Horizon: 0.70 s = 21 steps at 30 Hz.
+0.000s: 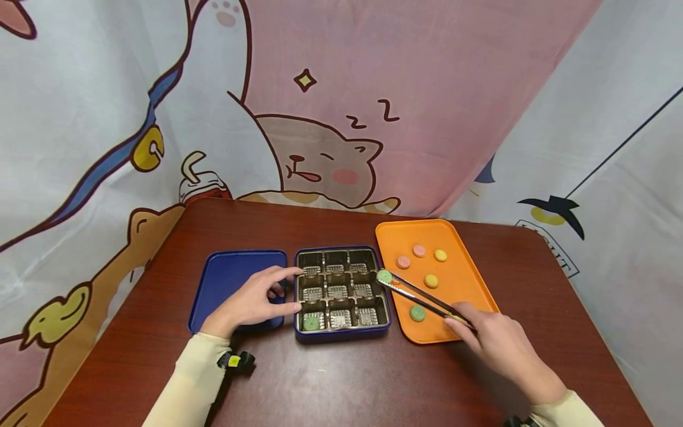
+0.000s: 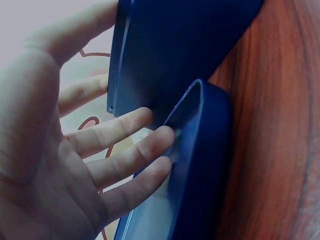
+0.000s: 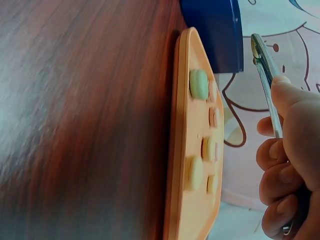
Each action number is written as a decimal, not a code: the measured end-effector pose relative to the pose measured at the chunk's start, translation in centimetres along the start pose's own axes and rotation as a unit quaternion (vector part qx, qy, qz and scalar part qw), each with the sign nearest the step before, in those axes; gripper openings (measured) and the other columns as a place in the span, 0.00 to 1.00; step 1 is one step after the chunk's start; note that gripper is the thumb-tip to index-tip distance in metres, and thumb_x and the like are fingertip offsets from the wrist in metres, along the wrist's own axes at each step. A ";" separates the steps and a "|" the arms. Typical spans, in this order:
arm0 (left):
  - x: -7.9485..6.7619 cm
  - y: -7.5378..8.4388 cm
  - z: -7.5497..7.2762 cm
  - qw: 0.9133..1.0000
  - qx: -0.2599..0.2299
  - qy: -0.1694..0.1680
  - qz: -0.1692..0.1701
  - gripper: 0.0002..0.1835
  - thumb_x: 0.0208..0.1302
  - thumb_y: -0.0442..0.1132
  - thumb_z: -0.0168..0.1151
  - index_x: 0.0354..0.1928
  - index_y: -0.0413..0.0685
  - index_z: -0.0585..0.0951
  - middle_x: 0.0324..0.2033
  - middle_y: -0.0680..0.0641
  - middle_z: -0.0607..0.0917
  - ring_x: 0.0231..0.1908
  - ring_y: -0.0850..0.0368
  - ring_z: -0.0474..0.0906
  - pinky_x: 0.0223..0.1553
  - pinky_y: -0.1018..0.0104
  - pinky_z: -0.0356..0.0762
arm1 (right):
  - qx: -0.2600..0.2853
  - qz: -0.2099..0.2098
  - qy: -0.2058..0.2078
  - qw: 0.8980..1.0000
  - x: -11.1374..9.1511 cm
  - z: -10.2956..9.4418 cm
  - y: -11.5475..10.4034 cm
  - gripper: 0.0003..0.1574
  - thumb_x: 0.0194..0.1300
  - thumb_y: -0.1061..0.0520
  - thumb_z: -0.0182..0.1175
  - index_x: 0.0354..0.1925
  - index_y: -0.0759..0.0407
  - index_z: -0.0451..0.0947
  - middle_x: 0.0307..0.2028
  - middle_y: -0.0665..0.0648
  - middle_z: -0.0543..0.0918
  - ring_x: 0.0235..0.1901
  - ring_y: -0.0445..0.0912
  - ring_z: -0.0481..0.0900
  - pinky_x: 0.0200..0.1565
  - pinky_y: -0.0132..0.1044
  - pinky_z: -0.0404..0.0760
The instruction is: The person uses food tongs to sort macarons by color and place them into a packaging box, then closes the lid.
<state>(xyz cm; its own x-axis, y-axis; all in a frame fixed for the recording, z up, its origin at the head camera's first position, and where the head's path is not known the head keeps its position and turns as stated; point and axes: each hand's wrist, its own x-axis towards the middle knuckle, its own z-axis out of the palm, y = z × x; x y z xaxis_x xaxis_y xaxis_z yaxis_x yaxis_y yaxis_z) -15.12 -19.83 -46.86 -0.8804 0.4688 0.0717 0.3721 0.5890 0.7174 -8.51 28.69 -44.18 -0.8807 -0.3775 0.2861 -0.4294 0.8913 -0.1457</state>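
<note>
Presently my right hand grips tongs pinching a green macaron, my left hand spread at the blue box.

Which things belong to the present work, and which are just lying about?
Seemingly in use:
- slim metal tongs
- round green macaron at their tips
- compartmented square blue box
- orange rectangular tray and its small round macarons

Apparently idle:
- flat blue lid
- cartoon-print cloth backdrop

So the table is a reddish-brown wood-grain one, kinda glossy near the front. Sitting right on it, left to right: a shallow blue lid, a deeper blue box just beside it, then an orange tray.
</note>
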 end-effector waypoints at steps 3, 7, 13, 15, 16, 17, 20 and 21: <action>0.0 0.0 0.0 1.000 0.001 -0.001 -0.002 0.40 0.62 0.58 0.76 0.74 0.58 0.75 0.57 0.51 0.80 0.44 0.54 0.84 0.47 0.55 0.83 | 0.004 -0.019 0.010 1.000 0.5 0.4 -0.5 0.13 0.68 0.46 0.72 0.39 0.43 0.76 0.18 0.37 0.59 0.17 0.34 0.58 0.20 0.32 0.60; 0.0 -0.1 0.0 1.000 0.001 -0.001 -0.001 0.40 0.62 0.58 0.76 0.74 0.58 0.75 0.57 0.51 0.80 0.44 0.54 0.84 0.47 0.56 0.83 | 0.012 -0.043 0.021 0.999 1.4 0.8 -1.2 0.15 0.67 0.46 0.73 0.35 0.41 0.73 0.18 0.36 0.58 0.17 0.33 0.57 0.20 0.30 0.58; 0.0 -0.1 -0.1 1.000 0.005 -0.001 0.001 0.39 0.62 0.59 0.76 0.74 0.60 0.75 0.57 0.51 0.80 0.43 0.56 0.83 0.47 0.57 0.83 | 0.019 -0.068 0.018 0.997 2.8 1.4 -2.9 0.14 0.67 0.45 0.73 0.36 0.41 0.75 0.19 0.34 0.59 0.17 0.33 0.59 0.21 0.30 0.57; 0.0 -0.1 -0.1 1.000 0.005 0.000 0.001 0.40 0.62 0.59 0.76 0.74 0.60 0.75 0.57 0.52 0.80 0.43 0.56 0.83 0.47 0.57 0.83 | 0.018 -0.074 0.015 0.997 3.1 1.5 -3.5 0.12 0.67 0.44 0.72 0.39 0.41 0.77 0.19 0.34 0.61 0.17 0.32 0.59 0.21 0.30 0.58; 0.0 -0.1 0.0 1.000 0.005 -0.001 0.000 0.40 0.62 0.59 0.76 0.74 0.60 0.75 0.57 0.52 0.80 0.43 0.56 0.83 0.47 0.57 0.83 | 0.018 -0.076 0.015 0.997 3.3 1.6 -3.8 0.12 0.68 0.44 0.72 0.39 0.42 0.78 0.19 0.34 0.61 0.17 0.33 0.59 0.21 0.30 0.58; 0.0 -0.1 0.0 1.000 0.004 -0.001 0.000 0.40 0.62 0.59 0.76 0.74 0.59 0.75 0.57 0.52 0.80 0.43 0.56 0.83 0.47 0.57 0.83 | 0.017 -0.079 0.015 0.997 3.5 1.7 -4.2 0.12 0.68 0.43 0.72 0.39 0.42 0.78 0.19 0.34 0.61 0.17 0.33 0.60 0.20 0.30 0.58; 0.0 -0.1 0.0 1.000 0.004 0.000 0.001 0.40 0.62 0.60 0.76 0.74 0.59 0.75 0.57 0.52 0.80 0.43 0.56 0.83 0.47 0.57 0.83 | 0.019 -0.088 0.016 0.996 4.1 2.0 -5.2 0.13 0.68 0.42 0.71 0.37 0.41 0.76 0.18 0.35 0.60 0.17 0.34 0.61 0.19 0.31 0.58; 0.0 -0.1 0.0 1.000 0.005 0.000 0.001 0.40 0.62 0.60 0.76 0.74 0.59 0.75 0.57 0.52 0.80 0.43 0.56 0.83 0.47 0.57 0.82 | 0.020 -0.092 0.018 0.995 4.3 2.1 -5.5 0.14 0.68 0.42 0.71 0.36 0.41 0.75 0.18 0.35 0.60 0.17 0.34 0.61 0.19 0.31 0.59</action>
<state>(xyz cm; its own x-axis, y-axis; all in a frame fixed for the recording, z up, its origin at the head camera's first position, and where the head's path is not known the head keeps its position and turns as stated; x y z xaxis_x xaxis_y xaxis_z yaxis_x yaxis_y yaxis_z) -15.12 -19.84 -46.94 -0.8796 0.4701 0.0734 0.3770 0.5945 0.7103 -10.40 21.67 -44.09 -0.7788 -0.5237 0.3452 -0.5911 0.7969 -0.1245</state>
